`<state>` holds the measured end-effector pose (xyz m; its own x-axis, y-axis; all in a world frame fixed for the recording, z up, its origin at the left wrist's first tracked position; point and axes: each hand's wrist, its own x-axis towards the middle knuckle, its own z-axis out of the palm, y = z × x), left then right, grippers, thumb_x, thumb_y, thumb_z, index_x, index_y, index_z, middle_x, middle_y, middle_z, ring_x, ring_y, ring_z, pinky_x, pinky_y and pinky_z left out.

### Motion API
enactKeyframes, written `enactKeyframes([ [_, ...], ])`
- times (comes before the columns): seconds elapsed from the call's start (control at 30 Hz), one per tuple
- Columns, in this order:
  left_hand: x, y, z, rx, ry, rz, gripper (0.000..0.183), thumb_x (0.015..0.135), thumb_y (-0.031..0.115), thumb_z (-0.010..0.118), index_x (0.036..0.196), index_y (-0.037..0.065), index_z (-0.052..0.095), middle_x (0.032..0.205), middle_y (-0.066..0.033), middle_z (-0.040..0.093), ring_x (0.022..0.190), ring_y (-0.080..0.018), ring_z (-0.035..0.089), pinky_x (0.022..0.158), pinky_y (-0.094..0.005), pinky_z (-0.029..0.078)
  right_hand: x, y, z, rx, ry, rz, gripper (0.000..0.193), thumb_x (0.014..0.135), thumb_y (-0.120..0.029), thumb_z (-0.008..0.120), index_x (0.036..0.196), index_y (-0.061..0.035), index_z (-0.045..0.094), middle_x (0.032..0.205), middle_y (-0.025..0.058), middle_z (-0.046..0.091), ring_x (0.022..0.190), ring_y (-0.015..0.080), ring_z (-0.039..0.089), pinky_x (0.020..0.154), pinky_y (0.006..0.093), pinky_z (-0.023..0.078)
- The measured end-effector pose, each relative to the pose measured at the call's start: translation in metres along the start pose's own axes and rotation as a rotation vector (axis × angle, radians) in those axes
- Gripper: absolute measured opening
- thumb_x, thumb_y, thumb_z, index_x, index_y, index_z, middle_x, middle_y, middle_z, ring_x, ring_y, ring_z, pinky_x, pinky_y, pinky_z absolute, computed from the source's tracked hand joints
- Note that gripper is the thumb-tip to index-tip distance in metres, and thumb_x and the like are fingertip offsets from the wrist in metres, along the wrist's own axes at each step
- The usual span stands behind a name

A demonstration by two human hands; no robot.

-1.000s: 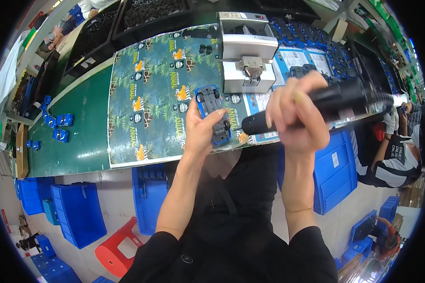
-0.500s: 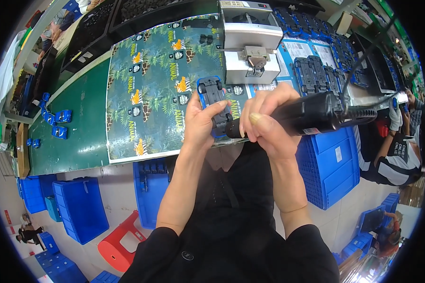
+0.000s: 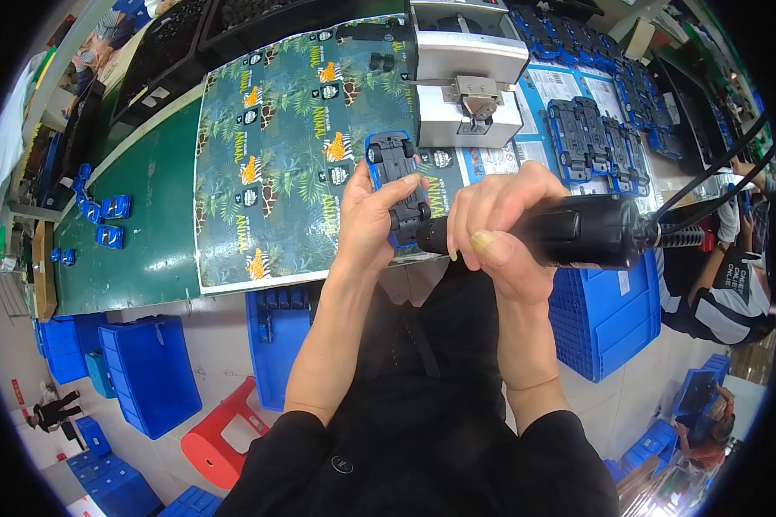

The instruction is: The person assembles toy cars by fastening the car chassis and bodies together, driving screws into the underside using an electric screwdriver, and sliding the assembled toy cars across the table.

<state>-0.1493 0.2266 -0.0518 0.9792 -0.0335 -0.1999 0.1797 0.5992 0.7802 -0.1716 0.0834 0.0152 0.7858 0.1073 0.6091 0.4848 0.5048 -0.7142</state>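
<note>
Over the near part of the counter (image 3: 138, 269), the left hand (image 3: 369, 217) grasped an upturned car (image 3: 391, 157), thumb across its underside; a slack hold could have let it twist or drop. At its lower right stood the nose of a driver (image 3: 591, 231), contact unclear; tilted, it might have skidded and scratched the plastic. The right hand (image 3: 509, 222) clasped the driver.

my toy car (image 3: 394, 164): blue body, black underside. my power screwdriver (image 3: 582, 231): plain black. my sleeves (image 3: 289, 452): black. mat (image 3: 297, 155) i'm working over: dark green, leaf print, orange-and-white striped animals, brown giraffe patches, yellow lettering. bench (image 3: 155, 258): solid green. machine (image 3: 474, 59): silver-grey. car shells (image 3: 116, 207) on my left: blue. crates (image 3: 612, 323): blue. stool (image 3: 209, 448): red. cars (image 3: 576, 138) on my right: blue and black.
</note>
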Motion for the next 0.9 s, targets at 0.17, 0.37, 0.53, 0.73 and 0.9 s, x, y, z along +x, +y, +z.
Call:
enactKeyframes([
  [0.17,-0.002,0.007,-0.013,-0.001,0.014,0.04,0.031,0.085,0.002,0.068,0.113,0.004,0.055,0.095,-0.0071,0.066,0.082,-0.0151,0.067,0.07,-0.0309,0.057,0.004,0.002,0.012,0.043,-0.013,0.035,0.019,0.082,-0.003,0.064,0.083,-0.0049,0.045,0.06,0.0061,0.05,0.045,0.014,0.047,0.047,0.0299,0.045],
  [0.37,0.004,0.007,-0.004,0.348,-0.089,0.245,0.035,0.089,0.023,0.072,0.115,0.004,0.06,0.092,-0.004,0.067,0.075,-0.0103,0.063,0.068,-0.0274,0.052,-0.016,-0.012,0.001,0.204,0.056,-0.064,0.024,0.082,-0.011,0.067,0.096,-0.0052,0.048,0.065,0.0052,0.053,0.052,0.0172,0.051,0.049,0.0305,0.043],
  [0.53,-0.006,0.086,-0.072,1.352,-0.213,0.909,0.061,0.081,0.041,0.076,0.125,0.004,0.055,0.103,-0.0107,0.063,0.091,-0.0227,0.063,0.079,-0.033,0.05,-0.017,-0.032,-0.009,0.147,0.043,-0.081,0.028,0.09,-0.026,0.065,0.098,-0.0067,0.047,0.067,0.0008,0.046,0.052,0.0097,0.045,0.053,0.0241,0.04],
  [0.73,-0.051,0.181,-0.199,2.27,-0.224,0.756,0.069,0.077,0.054,0.07,0.134,0.019,0.053,0.127,-0.0141,0.054,0.122,-0.0309,0.05,0.107,-0.0515,0.034,-0.014,-0.022,-0.011,0.179,0.031,-0.006,0.022,0.092,-0.023,0.062,0.096,-0.0066,0.048,0.067,0.0012,0.045,0.052,0.009,0.043,0.054,0.024,0.039],
  [0.9,-0.092,0.215,-0.274,2.341,0.253,0.688,0.063,0.082,0.055,0.067,0.135,0.023,0.055,0.143,-0.0176,0.042,0.137,-0.0349,0.035,0.112,-0.0611,0.022,-0.005,-0.007,0.003,0.204,0.021,0.033,0.022,0.092,-0.023,0.062,0.095,-0.0064,0.047,0.066,0.0011,0.044,0.051,0.0088,0.041,0.053,0.0244,0.039],
])
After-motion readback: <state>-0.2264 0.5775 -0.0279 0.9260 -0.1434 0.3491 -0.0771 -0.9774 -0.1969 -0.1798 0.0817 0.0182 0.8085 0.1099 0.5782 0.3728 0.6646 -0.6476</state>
